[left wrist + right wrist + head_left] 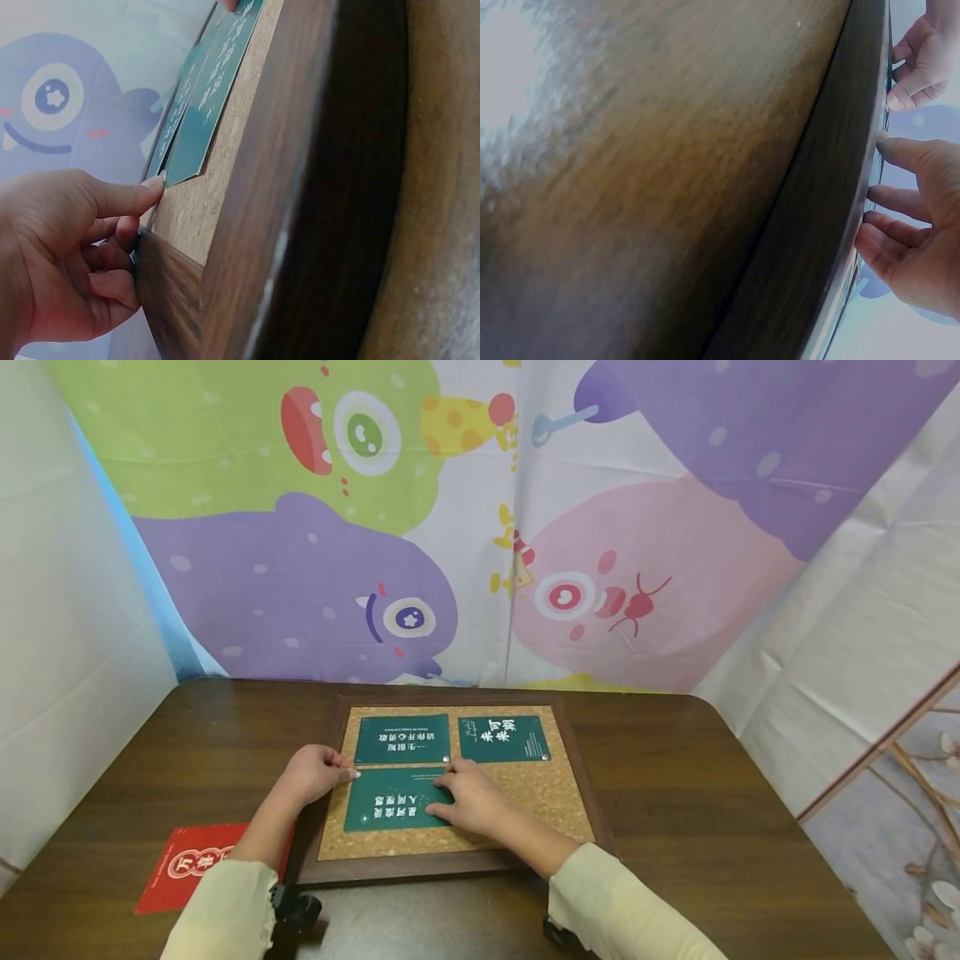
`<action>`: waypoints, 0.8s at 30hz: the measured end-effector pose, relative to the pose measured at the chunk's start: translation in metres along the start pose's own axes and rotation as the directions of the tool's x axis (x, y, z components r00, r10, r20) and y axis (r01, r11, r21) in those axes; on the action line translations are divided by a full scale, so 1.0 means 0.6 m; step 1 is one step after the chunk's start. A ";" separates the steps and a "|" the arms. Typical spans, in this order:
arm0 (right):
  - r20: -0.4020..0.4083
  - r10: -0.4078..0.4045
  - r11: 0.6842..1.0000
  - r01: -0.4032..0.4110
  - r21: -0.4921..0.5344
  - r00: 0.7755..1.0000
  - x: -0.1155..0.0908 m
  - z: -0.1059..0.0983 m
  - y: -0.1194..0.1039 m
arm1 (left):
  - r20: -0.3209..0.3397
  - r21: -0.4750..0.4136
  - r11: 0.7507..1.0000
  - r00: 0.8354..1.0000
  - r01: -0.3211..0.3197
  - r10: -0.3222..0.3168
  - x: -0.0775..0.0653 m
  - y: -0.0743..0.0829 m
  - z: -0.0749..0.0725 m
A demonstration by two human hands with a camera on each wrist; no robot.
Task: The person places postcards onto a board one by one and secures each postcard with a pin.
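A framed cork board (510,810) carries three green cards with white writing: one at the back left (401,739), one at the back right (504,739) and one at the front left (382,806). At the front-left card's far left corner, my left hand (315,774) brings thumb and index finger together beside a small clear thumbtack (357,774); the left wrist view shows its other fingers curled. With fingers extended, my right hand (476,802) rests over the same card's right end and covers part of it. Small shiny tacks show on both back cards.
A red card (191,864) with pale characters lies on the brown wooden table (675,827), left of the board and partly behind the left forearm. Behind the table hangs a cartoon-printed cloth (480,527). The board's dark frame (300,150) forms a raised rim.
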State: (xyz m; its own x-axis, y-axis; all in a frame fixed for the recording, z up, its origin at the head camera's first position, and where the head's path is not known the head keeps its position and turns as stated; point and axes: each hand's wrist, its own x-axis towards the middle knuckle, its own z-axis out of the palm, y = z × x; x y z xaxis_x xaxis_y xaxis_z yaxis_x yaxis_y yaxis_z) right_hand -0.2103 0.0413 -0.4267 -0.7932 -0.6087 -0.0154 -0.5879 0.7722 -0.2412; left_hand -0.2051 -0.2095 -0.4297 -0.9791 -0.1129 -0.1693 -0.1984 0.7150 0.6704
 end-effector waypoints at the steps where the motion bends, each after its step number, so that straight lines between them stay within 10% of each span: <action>1: 0.002 0.000 1.000 0.000 -0.001 1.000 0.000 0.000 0.000 | -0.002 0.000 1.000 1.000 -0.001 0.001 0.000 0.000 0.000; 24: -0.055 -0.017 0.999 0.019 0.040 0.998 -0.004 0.002 0.005 | -0.019 -0.023 0.999 0.999 -0.038 0.037 -0.007 -0.004 0.005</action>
State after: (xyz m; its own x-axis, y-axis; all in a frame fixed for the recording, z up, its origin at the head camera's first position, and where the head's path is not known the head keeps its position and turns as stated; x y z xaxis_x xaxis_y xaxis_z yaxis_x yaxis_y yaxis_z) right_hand -0.2101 0.0450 -0.4284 -0.7907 -0.6108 0.0420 -0.5961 0.7525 -0.2799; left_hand -0.2002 -0.2088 -0.4326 -0.9865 -0.0991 -0.1304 -0.1622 0.7030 0.6925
